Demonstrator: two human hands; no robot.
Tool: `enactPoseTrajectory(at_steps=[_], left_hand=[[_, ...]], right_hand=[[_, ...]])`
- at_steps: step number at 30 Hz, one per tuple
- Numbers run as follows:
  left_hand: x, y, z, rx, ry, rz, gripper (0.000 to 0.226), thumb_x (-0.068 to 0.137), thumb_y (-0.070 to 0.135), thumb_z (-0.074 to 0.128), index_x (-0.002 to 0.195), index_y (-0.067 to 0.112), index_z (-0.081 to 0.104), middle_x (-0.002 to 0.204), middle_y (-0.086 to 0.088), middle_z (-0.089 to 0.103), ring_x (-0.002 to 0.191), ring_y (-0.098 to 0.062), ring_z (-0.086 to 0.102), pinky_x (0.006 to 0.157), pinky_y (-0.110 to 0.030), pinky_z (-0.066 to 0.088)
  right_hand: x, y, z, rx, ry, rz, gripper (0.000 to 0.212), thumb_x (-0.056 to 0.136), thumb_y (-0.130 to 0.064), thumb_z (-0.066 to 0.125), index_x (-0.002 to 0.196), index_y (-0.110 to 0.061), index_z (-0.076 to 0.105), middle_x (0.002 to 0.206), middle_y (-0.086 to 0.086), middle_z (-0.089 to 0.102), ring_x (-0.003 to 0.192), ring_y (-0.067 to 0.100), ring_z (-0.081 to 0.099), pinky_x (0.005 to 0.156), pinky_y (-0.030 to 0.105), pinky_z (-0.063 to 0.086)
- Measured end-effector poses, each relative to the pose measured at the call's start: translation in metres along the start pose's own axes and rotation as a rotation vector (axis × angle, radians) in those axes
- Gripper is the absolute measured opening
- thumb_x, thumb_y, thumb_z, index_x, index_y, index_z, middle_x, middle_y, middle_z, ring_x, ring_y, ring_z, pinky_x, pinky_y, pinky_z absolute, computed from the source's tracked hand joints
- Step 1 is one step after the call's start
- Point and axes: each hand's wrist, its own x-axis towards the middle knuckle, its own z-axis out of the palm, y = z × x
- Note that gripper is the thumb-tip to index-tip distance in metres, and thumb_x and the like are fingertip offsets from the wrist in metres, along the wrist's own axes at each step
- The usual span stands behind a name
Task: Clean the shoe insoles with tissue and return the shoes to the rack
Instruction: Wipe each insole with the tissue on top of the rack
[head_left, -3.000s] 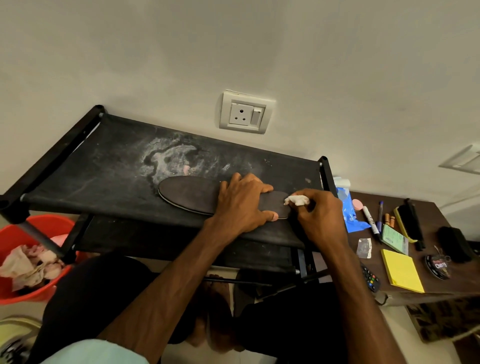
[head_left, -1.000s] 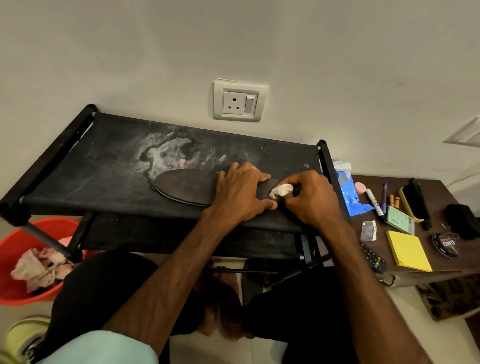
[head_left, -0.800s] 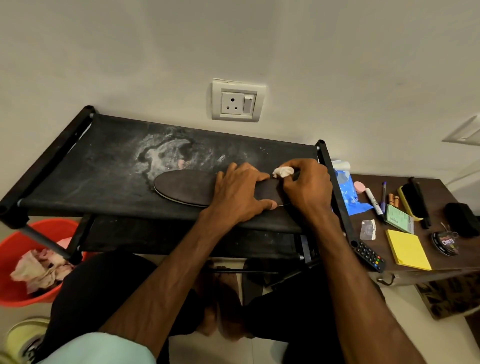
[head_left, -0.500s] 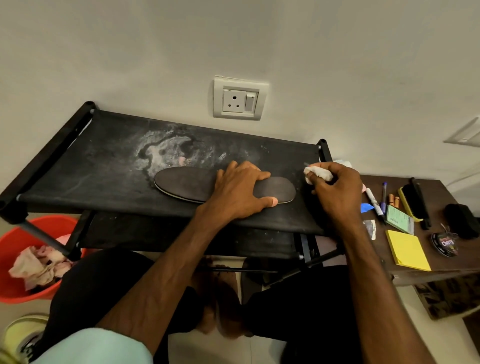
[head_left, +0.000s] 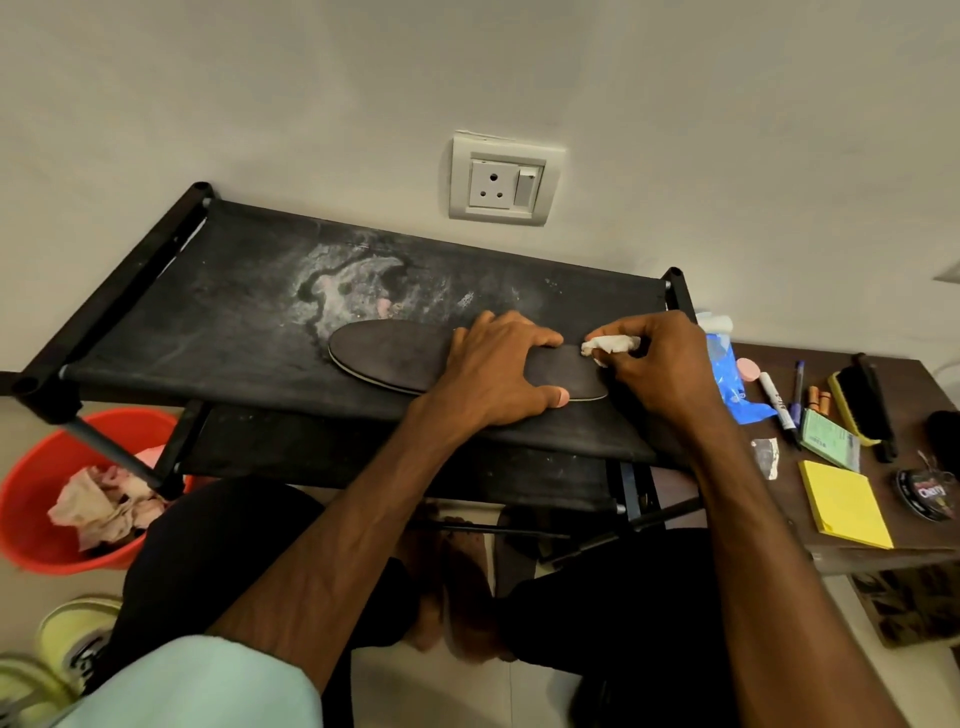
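Observation:
A dark insole (head_left: 389, 354) lies flat on the top shelf of the black shoe rack (head_left: 218, 291). My left hand (head_left: 498, 374) presses down on the insole's middle, fingers spread. My right hand (head_left: 660, 364) pinches a small wad of white tissue (head_left: 609, 345) at the insole's right end, touching its upper edge. Pale yellow-green shoes (head_left: 67, 644) stand on the floor at the lower left, partly cut off by the frame edge.
A red bucket (head_left: 31, 525) with crumpled used tissue sits on the floor left of the rack. A brown side table (head_left: 898, 551) on the right carries a blue packet, markers, a brush, yellow sticky notes and a polish tin. A wall socket (head_left: 503, 182) is above the rack.
My right hand lifted the tissue off to the right past the insole's end, then came back left onto its right end. My left hand stayed pressed on the insole.

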Motion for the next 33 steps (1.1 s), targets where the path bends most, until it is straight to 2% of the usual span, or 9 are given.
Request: enactPoseTrajectory(at_steps=[4, 11, 15, 18, 22, 24, 27, 30, 33], left_hand=[[0.0, 0.0, 0.004, 0.009, 0.025, -0.016, 0.071, 0.078, 0.059, 0.075, 0.142, 0.04, 0.053, 0.145, 0.009, 0.048, 0.136, -0.02, 0.036, 0.112, -0.045, 0.027], [0.001, 0.001, 0.006, 0.009, 0.019, -0.022, 0.072, 0.076, 0.06, 0.076, 0.142, 0.04, 0.054, 0.145, 0.008, 0.048, 0.137, -0.022, 0.035, 0.114, -0.048, 0.027], [0.002, 0.003, 0.003, -0.014, 0.027, -0.021, 0.071, 0.075, 0.057, 0.079, 0.14, 0.04, 0.055, 0.144, 0.006, 0.05, 0.136, -0.023, 0.037, 0.113, -0.049, 0.027], [0.001, 0.004, 0.0, -0.02, 0.022, -0.022, 0.07, 0.076, 0.054, 0.08, 0.14, 0.039, 0.055, 0.143, 0.004, 0.049, 0.134, -0.024, 0.037, 0.11, -0.047, 0.027], [-0.001, 0.004, -0.001, -0.034, 0.0, -0.025, 0.069, 0.077, 0.052, 0.079, 0.14, 0.039, 0.054, 0.142, 0.004, 0.049, 0.133, -0.024, 0.035, 0.109, -0.045, 0.027], [-0.001, 0.004, -0.001, -0.034, -0.002, -0.022, 0.069, 0.077, 0.052, 0.079, 0.14, 0.039, 0.053, 0.142, 0.004, 0.048, 0.133, -0.024, 0.035, 0.109, -0.044, 0.027], [-0.002, 0.004, -0.001, -0.037, 0.003, -0.019, 0.068, 0.078, 0.051, 0.079, 0.14, 0.04, 0.053, 0.142, 0.005, 0.048, 0.133, -0.024, 0.034, 0.108, -0.043, 0.026], [-0.002, 0.004, 0.001, -0.026, 0.008, -0.028, 0.068, 0.077, 0.051, 0.079, 0.14, 0.04, 0.054, 0.142, 0.005, 0.048, 0.133, -0.024, 0.034, 0.107, -0.042, 0.027], [-0.001, 0.004, 0.002, -0.021, 0.009, -0.042, 0.068, 0.077, 0.052, 0.079, 0.139, 0.04, 0.055, 0.142, 0.005, 0.049, 0.133, -0.024, 0.035, 0.107, -0.043, 0.028]], right_hand=[[-0.008, -0.002, 0.0, -0.085, -0.035, 0.04, 0.025, 0.087, 0.005, 0.068, 0.093, -0.016, 0.082, 0.084, -0.001, 0.072, 0.071, 0.001, 0.063, 0.06, 0.0, 0.045], [-0.039, -0.005, -0.01, -0.132, -0.104, 0.023, 0.021, 0.086, 0.001, 0.072, 0.092, -0.016, 0.083, 0.081, 0.0, 0.075, 0.071, 0.002, 0.064, 0.059, 0.002, 0.046], [-0.045, -0.008, -0.007, -0.104, -0.041, 0.014, 0.02, 0.084, 0.0, 0.072, 0.086, -0.017, 0.083, 0.073, -0.009, 0.071, 0.065, -0.002, 0.065, 0.057, 0.002, 0.044], [-0.033, -0.014, 0.0, -0.125, 0.009, 0.005, 0.016, 0.085, -0.006, 0.073, 0.086, -0.018, 0.082, 0.077, -0.004, 0.075, 0.066, 0.001, 0.066, 0.058, 0.006, 0.046], [-0.01, -0.021, 0.011, -0.106, 0.051, -0.019, 0.016, 0.082, -0.004, 0.07, 0.086, -0.014, 0.082, 0.08, 0.003, 0.077, 0.07, 0.01, 0.069, 0.072, 0.036, 0.062], [0.0, -0.021, 0.018, -0.094, 0.085, -0.024, 0.019, 0.08, -0.003, 0.067, 0.085, -0.015, 0.082, 0.079, 0.002, 0.077, 0.07, 0.012, 0.07, 0.072, 0.04, 0.063], [0.008, -0.021, 0.027, -0.096, 0.11, -0.02, 0.023, 0.082, -0.001, 0.065, 0.087, -0.016, 0.082, 0.08, 0.001, 0.077, 0.071, 0.012, 0.07, 0.071, 0.035, 0.062], [0.002, -0.021, 0.031, -0.136, 0.075, -0.053, 0.027, 0.084, 0.001, 0.061, 0.091, -0.015, 0.081, 0.083, 0.004, 0.077, 0.071, 0.012, 0.068, 0.064, 0.019, 0.053], [-0.012, -0.021, 0.028, -0.133, 0.04, -0.071, 0.031, 0.084, 0.004, 0.059, 0.095, -0.013, 0.082, 0.086, 0.007, 0.078, 0.074, 0.018, 0.07, 0.071, 0.028, 0.058]])
